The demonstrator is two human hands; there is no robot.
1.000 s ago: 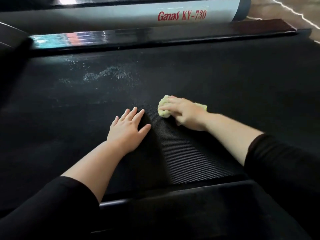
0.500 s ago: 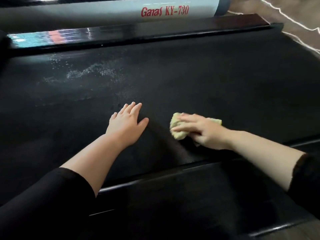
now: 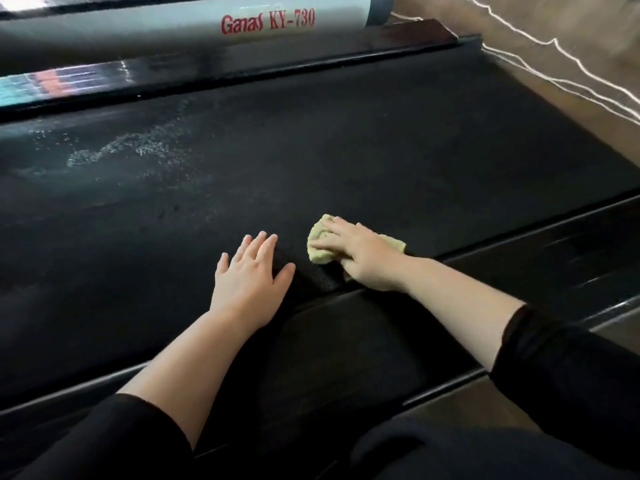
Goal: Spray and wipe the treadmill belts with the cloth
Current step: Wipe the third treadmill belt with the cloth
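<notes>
My right hand (image 3: 363, 258) presses the bunched yellow cloth (image 3: 320, 245) onto the black treadmill belt (image 3: 381, 161), near its closer edge, fingers curled over it; my left hand (image 3: 251, 277) lies flat just beside, fingers straight; spray droplets (image 3: 128, 148) speckle the belt's far left.

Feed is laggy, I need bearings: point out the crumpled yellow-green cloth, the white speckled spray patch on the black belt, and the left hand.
Crumpled yellow-green cloth (image 3: 320, 257), head view, bunched part below the thumb.
White speckled spray patch (image 3: 133, 147), head view, its dense middle.
Left hand (image 3: 251, 278), head view, back of the hand.
</notes>
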